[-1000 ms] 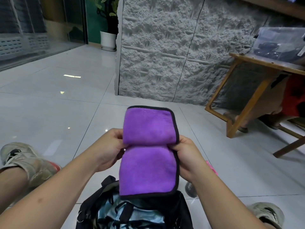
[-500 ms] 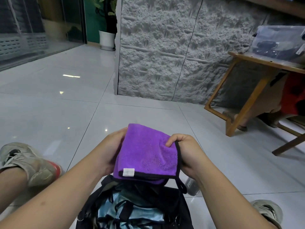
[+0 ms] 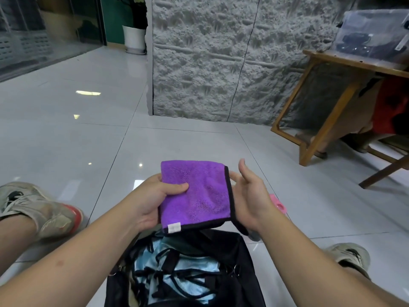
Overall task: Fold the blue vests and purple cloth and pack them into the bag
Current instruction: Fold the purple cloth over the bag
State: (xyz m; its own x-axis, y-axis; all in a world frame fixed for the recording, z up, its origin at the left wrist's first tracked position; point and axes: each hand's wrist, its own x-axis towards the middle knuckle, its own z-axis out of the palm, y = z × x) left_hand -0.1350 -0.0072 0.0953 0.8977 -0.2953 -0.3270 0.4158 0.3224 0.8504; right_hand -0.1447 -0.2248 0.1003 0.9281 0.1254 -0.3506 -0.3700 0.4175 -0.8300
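Purple cloth (image 3: 195, 193): folded to a compact square, black-piped edge at its right and lower sides, white tag at its lower left corner. It sits at centre frame, held off the floor, directly above the open mouth of the bag (image 3: 223, 242).

Your left hand (image 3: 152, 199) has it: thumb curled over the cloth's left edge on top, the remaining fingers hidden beneath, so it is pinched between them.

Your right hand (image 3: 250, 196) lies just right of the piped edge, palm turned inward, fingers spread and relaxed, holding nothing. Whether its lowest fingers brush the piping, you cannot tell.

Bag position: lower centre of frame, between your forearms, mouth open and facing up. Blue vests (image 3: 177, 275) already lie inside, with black straps crossing them.

Key relation: the cloth lies above the far rim of the bag, so the opening is below it and toward the bottom of the frame. The left hand is the carrying hand; the right is free beside it.

Judgement: folding looks complete. Lower the cloth down and toward you into the mouth; the right hand could hold the rim open or press the cloth flat.
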